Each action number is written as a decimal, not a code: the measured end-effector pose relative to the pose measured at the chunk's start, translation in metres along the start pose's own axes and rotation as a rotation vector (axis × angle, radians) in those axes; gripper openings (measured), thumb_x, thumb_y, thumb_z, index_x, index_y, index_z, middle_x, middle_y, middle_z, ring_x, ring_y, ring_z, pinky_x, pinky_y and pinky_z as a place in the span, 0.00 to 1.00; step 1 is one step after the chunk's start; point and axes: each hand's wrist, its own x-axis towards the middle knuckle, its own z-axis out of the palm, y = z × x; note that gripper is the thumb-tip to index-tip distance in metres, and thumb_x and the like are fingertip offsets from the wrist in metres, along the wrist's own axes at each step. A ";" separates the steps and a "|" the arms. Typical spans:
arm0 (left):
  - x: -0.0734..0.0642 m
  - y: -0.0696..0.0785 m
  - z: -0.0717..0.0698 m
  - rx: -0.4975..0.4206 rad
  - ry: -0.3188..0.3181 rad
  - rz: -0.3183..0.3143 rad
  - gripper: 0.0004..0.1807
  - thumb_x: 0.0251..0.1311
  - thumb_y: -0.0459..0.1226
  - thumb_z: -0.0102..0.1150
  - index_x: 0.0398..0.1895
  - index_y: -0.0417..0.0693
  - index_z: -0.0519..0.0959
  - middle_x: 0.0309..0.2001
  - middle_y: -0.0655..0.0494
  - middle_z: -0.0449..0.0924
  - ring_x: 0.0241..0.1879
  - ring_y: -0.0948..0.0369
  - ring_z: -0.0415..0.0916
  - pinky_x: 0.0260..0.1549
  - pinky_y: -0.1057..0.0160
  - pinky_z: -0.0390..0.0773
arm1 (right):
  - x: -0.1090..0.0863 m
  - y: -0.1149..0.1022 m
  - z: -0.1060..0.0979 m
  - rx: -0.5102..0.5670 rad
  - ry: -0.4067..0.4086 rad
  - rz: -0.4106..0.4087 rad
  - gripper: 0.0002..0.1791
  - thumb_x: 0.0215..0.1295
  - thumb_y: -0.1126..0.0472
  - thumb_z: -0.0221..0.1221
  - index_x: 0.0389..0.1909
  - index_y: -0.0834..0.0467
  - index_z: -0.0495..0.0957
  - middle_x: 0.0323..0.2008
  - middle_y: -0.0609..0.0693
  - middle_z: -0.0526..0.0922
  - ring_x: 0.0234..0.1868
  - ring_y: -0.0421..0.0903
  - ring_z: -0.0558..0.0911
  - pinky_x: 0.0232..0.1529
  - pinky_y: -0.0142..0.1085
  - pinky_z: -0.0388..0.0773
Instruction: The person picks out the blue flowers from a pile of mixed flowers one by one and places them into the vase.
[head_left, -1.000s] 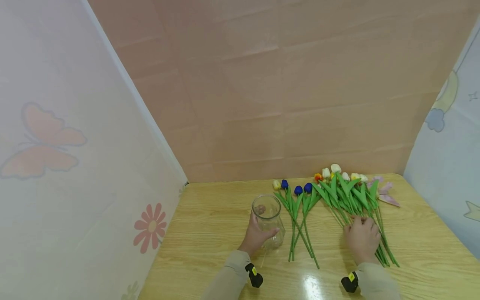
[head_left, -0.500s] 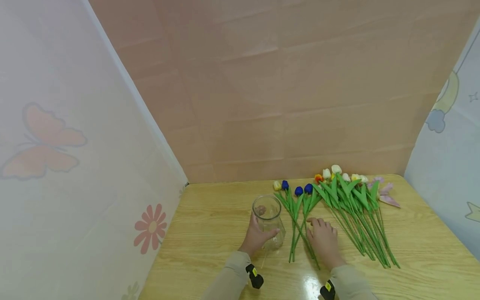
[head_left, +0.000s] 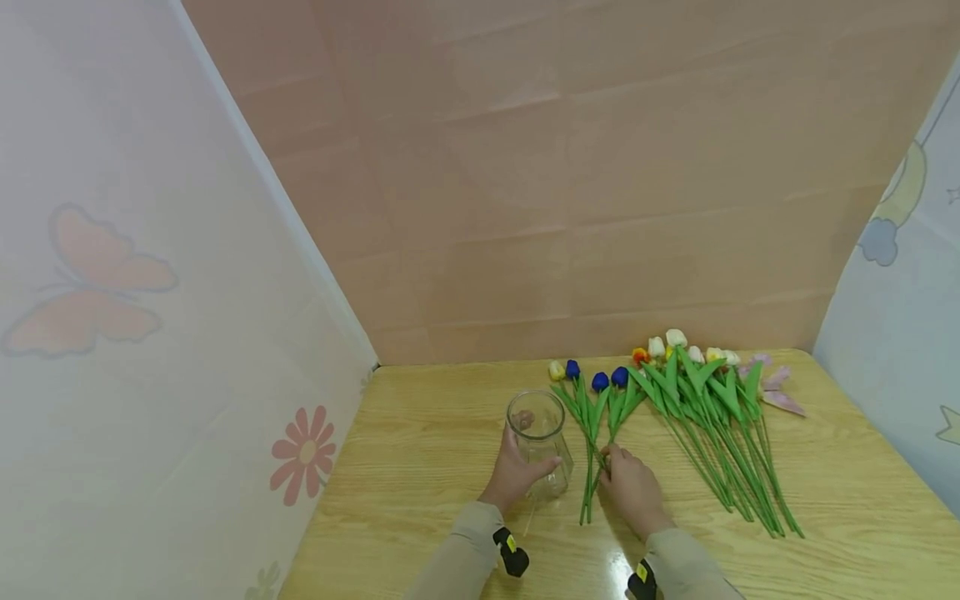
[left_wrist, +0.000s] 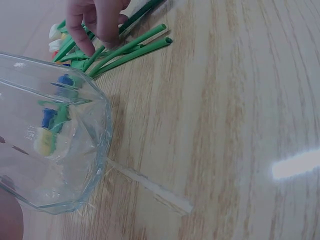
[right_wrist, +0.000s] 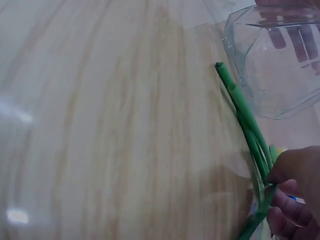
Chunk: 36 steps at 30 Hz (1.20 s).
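Observation:
My left hand [head_left: 512, 477] holds a clear glass vase [head_left: 553, 450] round its side, thumb in front. The vase stands upright on the table, and its faceted base [left_wrist: 102, 165] shows in the left wrist view. Just right of it lie several artificial tulips, blue [head_left: 619, 377] and pale yellow [head_left: 556, 371], with their stems crossing. My right hand [head_left: 633, 492] pinches tulip stems near that crossing. In the right wrist view, thumb and fingers close round a green stem [right_wrist: 260, 212], while other stems [right_wrist: 245, 112] run toward the vase. Part of the held stems is hidden behind the fingers.
A larger fanned bunch of tulips [head_left: 705, 408] lies to the right, with white, orange and yellow heads. Beside it rests a pink-purple flower or bow [head_left: 780, 392]. Walls stand left, right and behind the wooden table [head_left: 420, 433]. A thin clear strip [left_wrist: 150, 187] lies by the vase base.
My right hand has left the larger bunch, moved left to the blue tulips and now pinches their stems. My left hand keeps its hold on the vase, which stays in place.

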 end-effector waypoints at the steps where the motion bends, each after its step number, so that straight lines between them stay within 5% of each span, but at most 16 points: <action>1: 0.000 0.000 0.000 -0.001 -0.001 0.000 0.51 0.55 0.46 0.70 0.75 0.61 0.46 0.72 0.59 0.53 0.75 0.52 0.44 0.66 0.40 0.57 | 0.001 -0.001 -0.001 0.015 -0.008 0.010 0.17 0.61 0.64 0.61 0.50 0.65 0.75 0.24 0.51 0.76 0.17 0.42 0.70 0.18 0.34 0.66; 7: 0.002 -0.004 0.000 -0.006 0.007 0.016 0.47 0.54 0.45 0.71 0.71 0.70 0.51 0.71 0.61 0.56 0.74 0.55 0.49 0.67 0.40 0.57 | 0.005 -0.013 -0.010 0.095 -0.054 0.080 0.21 0.69 0.60 0.55 0.58 0.65 0.71 0.16 0.45 0.71 0.13 0.40 0.67 0.14 0.34 0.63; 16: 0.001 -0.004 0.001 -0.019 0.013 -0.005 0.51 0.52 0.46 0.72 0.74 0.64 0.48 0.72 0.60 0.55 0.75 0.53 0.46 0.67 0.39 0.56 | 0.011 -0.022 -0.020 0.172 -0.025 0.071 0.20 0.70 0.58 0.55 0.59 0.62 0.74 0.19 0.44 0.75 0.13 0.38 0.68 0.14 0.32 0.64; 20: 0.002 -0.006 0.000 -0.007 0.011 -0.004 0.52 0.52 0.48 0.72 0.73 0.69 0.47 0.72 0.61 0.55 0.75 0.53 0.45 0.68 0.40 0.55 | 0.011 -0.020 -0.024 0.193 0.113 0.003 0.19 0.67 0.59 0.59 0.56 0.61 0.77 0.19 0.42 0.74 0.13 0.36 0.66 0.13 0.30 0.63; 27: 0.002 -0.003 0.000 -0.011 0.002 0.006 0.52 0.52 0.49 0.72 0.74 0.70 0.46 0.72 0.61 0.54 0.75 0.53 0.44 0.68 0.41 0.55 | 0.015 -0.004 -0.037 0.114 0.509 -0.249 0.17 0.57 0.66 0.66 0.49 0.62 0.81 0.25 0.45 0.77 0.22 0.38 0.73 0.18 0.30 0.69; 36: 0.001 -0.002 0.000 -0.005 -0.003 0.010 0.51 0.53 0.48 0.71 0.73 0.71 0.46 0.72 0.62 0.55 0.75 0.54 0.45 0.68 0.41 0.54 | 0.025 0.032 -0.065 0.074 0.744 -0.269 0.16 0.62 0.67 0.60 0.50 0.68 0.80 0.29 0.59 0.76 0.27 0.53 0.72 0.29 0.43 0.66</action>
